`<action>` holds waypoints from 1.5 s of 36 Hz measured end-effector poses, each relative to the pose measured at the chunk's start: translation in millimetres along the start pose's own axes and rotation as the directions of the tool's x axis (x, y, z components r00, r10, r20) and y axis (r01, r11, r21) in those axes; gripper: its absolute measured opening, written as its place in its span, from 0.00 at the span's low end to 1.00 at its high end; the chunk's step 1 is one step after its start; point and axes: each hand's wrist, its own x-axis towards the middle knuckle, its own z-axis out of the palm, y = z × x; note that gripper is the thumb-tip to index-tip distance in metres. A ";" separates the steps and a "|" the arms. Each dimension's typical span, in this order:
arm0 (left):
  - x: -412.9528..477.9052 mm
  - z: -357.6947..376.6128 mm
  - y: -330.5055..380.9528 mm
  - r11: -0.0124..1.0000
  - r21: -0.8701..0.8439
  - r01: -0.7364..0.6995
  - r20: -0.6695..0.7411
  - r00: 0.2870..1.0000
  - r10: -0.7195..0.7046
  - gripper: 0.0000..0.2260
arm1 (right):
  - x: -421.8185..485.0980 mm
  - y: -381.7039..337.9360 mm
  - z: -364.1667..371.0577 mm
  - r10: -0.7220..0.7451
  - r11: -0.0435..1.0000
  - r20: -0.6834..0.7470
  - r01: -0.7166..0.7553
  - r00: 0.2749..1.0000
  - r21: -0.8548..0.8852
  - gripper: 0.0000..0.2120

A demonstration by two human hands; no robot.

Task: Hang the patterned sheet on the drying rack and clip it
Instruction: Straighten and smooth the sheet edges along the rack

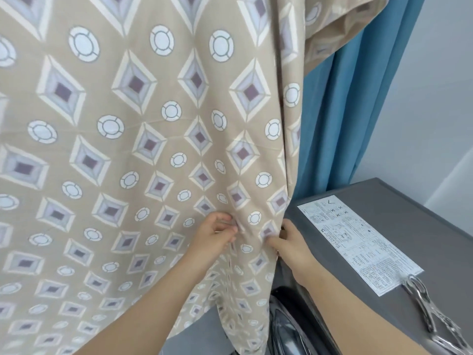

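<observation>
The patterned sheet (143, 129), beige with white circles and purple-centred diamonds, hangs down in front of me and fills most of the view. The drying rack is hidden behind it. My left hand (217, 235) pinches a fold of the sheet low down. My right hand (289, 243) grips the sheet's right edge beside it, thumb on the front and fingers behind the cloth. Metal clips (432, 319) lie on the grey machine at the lower right, away from both hands.
A grey washing machine (399, 201) stands at the right with a white instruction sticker (358, 242) on its top and its round door (286, 326) below. A blue curtain (340, 119) hangs behind the sheet, against a white wall.
</observation>
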 end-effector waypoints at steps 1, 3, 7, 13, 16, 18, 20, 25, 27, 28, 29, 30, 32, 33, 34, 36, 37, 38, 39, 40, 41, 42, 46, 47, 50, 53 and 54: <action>0.7 1.5 1.4 1.000 -0.005 -0.009 -0.003 1.000 0.009 0.08 | -0.7 -0.9 -0.6 -0.029 0.998 0.003 0.029 1.000 -0.064 0.09; 1.5 3.8 3.7 1.000 -0.007 -0.027 -0.006 1.000 0.027 0.08 | 0.2 -1.2 -1.9 -0.078 0.984 -0.061 0.066 0.995 -0.167 0.09; 0.8 6.1 8.2 0.998 0.001 -0.068 0.007 0.998 0.068 0.08 | 5.8 0.7 -5.7 -0.038 0.997 -0.319 0.017 0.947 -0.070 0.11; -4.3 4.5 22.8 0.979 0.011 -0.201 -0.029 0.979 0.201 0.11 | 1.2 -37.8 12.8 -0.071 0.960 -0.180 0.117 0.981 0.256 0.09; -7.0 0.7 37.2 0.959 -0.007 -0.283 -0.055 0.958 0.282 0.12 | -4.7 -62.1 16.3 -0.179 0.884 -0.211 0.251 0.961 0.395 0.09; -8.0 -0.3 47.9 0.942 -0.023 -0.336 -0.067 0.940 0.334 0.13 | -8.0 -72.9 16.5 -0.274 0.880 -0.175 0.320 0.946 0.351 0.10; -9.1 -0.5 57.7 0.924 -0.031 -0.381 -0.079 0.923 0.377 0.13 | -10.5 -82.9 17.6 -0.377 0.907 -0.121 0.393 0.918 0.152 0.06; -9.2 0.2 78.6 0.895 -0.045 -0.443 -0.086 0.895 0.438 0.13 | -0.6 -101.5 11.1 -0.436 0.893 -0.316 0.448 0.842 -0.038 0.15; -15.2 -0.6 84.8 0.890 -0.062 -0.452 -0.076 0.891 0.447 0.12 | -2.9 -102.7 3.9 -0.376 0.889 -0.404 0.448 0.834 0.098 0.14; -15.4 -0.5 86.6 0.889 -0.068 -0.454 -0.067 0.891 0.449 0.12 | -2.1 -100.9 1.2 -0.335 0.897 -0.418 0.422 0.844 0.132 0.12; -13.3 -0.3 88.2 0.886 -0.063 -0.460 -0.059 0.888 0.456 0.12 | 0.6 -100.9 0.6 -0.313 0.913 -0.402 0.389 0.860 0.123 0.11; -11.6 -0.3 92.3 0.887 -0.051 -0.459 -0.046 0.888 0.457 0.12 | 5.2 -102.9 1.1 -0.304 0.932 -0.361 0.354 0.882 0.081 0.09; -17.5 -5.7 112.0 0.858 -0.024 -0.513 -0.044 0.858 0.512 0.12 | -1.2 -125.7 6.3 -0.309 0.935 -0.251 0.341 0.917 0.094 0.05; -21.3 -9.1 125.9 0.836 -0.011 -0.548 -0.045 0.836 0.547 0.12 | -4.9 -142.4 9.9 -0.331 0.921 -0.232 0.366 0.915 0.130 0.12; -21.8 -9.6 129.5 0.835 -0.009 -0.551 -0.030 0.834 0.550 0.12 | -6.2 -150.7 11.2 -0.337 0.911 -0.233 0.379 0.912 0.165 0.15; -20.9 -10.1 139.2 0.827 0.009 -0.562 -0.043 0.826 0.561 0.12 | -8.8 -167.1 15.4 -0.431 0.855 -0.260 0.484 0.864 0.188 0.15; -20.7 -10.2 143.0 0.830 0.026 -0.558 -0.065 0.827 0.558 0.12 | -9.5 -174.1 17.3 -0.469 0.835 -0.259 0.519 0.844 0.182 0.16; -20.7 -9.9 145.9 0.830 0.044 -0.555 -0.078 0.827 0.557 0.12 | -9.2 -179.3 19.6 -0.501 0.827 -0.245 0.542 0.830 0.147 0.18; -21.3 -10.0 152.1 0.819 0.057 -0.571 -0.090 0.814 0.574 0.12 | -9.4 -187.7 22.1 -0.532 0.821 -0.231 0.563 0.815 0.096 0.21; -22.2 -11.1 162.0 0.798 0.063 -0.600 -0.099 0.791 0.603 0.12 | -9.1 -198.5 23.9 -0.562 0.812 -0.218 0.582 0.798 0.037 0.21; -22.3 -12.0 173.4 0.773 0.077 -0.630 -0.110 0.765 0.634 0.12 | -7.7 -209.5 25.8 -0.595 0.796 -0.214 0.605 0.774 -0.025 0.18; -20.6 -13.4 184.3 0.748 0.093 -0.658 -0.122 0.738 0.664 0.12 | -4.9 -220.4 26.0 -0.631 0.772 -0.221 0.631 0.744 -0.077 0.11; -17.3 -22.6 220.9 0.629 0.247 -0.737 -0.142 0.615 0.776 0.11 | 0.8 -245.3 17.2 -0.593 0.780 -0.358 0.625 0.721 -0.031 0.13; -16.6 -25.0 228.0 0.597 0.296 -0.745 -0.136 0.586 0.799 0.11 | 1.4 -249.9 12.7 -0.540 0.800 -0.413 0.600 0.733 0.020 0.13; -13.1 -28.5 246.8 0.506 0.443 -0.740 -0.124 0.508 0.852 0.11 | 3.7 -262.8 2.6 -0.470 0.794 -0.498 0.595 0.728 0.121 0.05; -11.3 -31.4 263.7 0.397 0.562 -0.726 -0.093 0.421 0.902 0.08 | 1.8 -280.3 5.8 -0.545 0.781 -0.438 0.623 0.715 0.046 0.06; -9.7 -32.4 268.5 0.348 0.614 -0.708 -0.071 0.390 0.918 0.08 | 2.2 -286.8 7.2 -0.563 0.768 -0.429 0.639 0.706 0.043 0.07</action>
